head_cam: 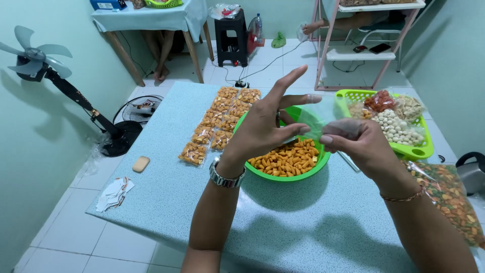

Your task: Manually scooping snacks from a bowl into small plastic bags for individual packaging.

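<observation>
My left hand (265,124) and my right hand (356,141) are raised over a green bowl (308,173) of orange snack pieces (288,159). Between them they hold a small clear plastic bag (321,114). The left thumb and a finger pinch one side of the bag's mouth while the other left fingers spread upward. The right hand's fingertips pinch the other side. The bag looks empty. A metal watch sits on my left wrist and a thin bracelet on my right.
Several filled snack packets (217,124) lie in rows on the blue table (166,202). A green basket (422,150) of bagged nuts stands at the right, with a large bag of mixed snacks (449,194) nearer. Paper slips (115,193) and a tan block (141,164) lie at left. A fan (35,58) stands by the wall.
</observation>
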